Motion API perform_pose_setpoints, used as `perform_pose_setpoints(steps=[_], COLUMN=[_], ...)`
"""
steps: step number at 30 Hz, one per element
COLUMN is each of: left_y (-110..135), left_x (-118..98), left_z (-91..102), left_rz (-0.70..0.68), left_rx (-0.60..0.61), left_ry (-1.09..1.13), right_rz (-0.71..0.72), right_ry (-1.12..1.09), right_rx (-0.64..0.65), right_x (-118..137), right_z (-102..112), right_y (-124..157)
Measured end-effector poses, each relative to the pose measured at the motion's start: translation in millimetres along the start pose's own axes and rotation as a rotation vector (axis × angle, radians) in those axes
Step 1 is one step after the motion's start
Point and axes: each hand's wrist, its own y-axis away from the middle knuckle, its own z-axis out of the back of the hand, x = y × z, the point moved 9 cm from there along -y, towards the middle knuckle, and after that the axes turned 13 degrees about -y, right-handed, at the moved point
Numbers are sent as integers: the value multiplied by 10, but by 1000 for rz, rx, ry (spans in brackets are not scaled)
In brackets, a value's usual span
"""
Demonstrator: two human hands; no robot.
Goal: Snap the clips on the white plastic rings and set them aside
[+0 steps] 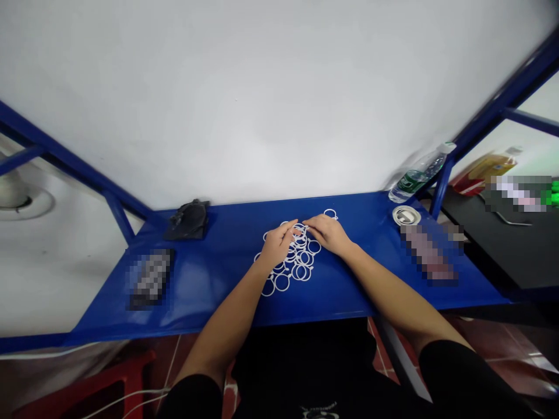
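Many thin white rings, each with a small tab like a curtain ring, lie in an overlapping pile on the blue tabletop. Over the pile's far side, my left hand has its thumb and fingers closed on the left edge of one white ring. From the right, my right hand pinches near that ring's tab. Fingers partly hide the held ring and the rings below. Just behind my right hand, a single ring lies apart from the pile.
On the blue table, a crumpled black plastic bag lies back left, with a blurred-out dark object nearer. A water bottle leans at the back right. A white cable coil lies before it. Blue metal posts flank the table.
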Motion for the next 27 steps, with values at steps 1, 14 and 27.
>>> perform_pose_setpoints(steps=[1,14,27], left_y=[0,2,6], left_x=[2,-256,-263], left_z=[0,132,133], left_rz=[0,-239,-198], left_rx=[4,-138,-121], left_ry=[-3,-286,-282], right_rz=[0,-81,-88], right_ry=[-8,-74,-211], right_rx=[5,63,15], right_x=[12,4,152], right_z=[-1,-121,-111], right_y=[-4,12,-25])
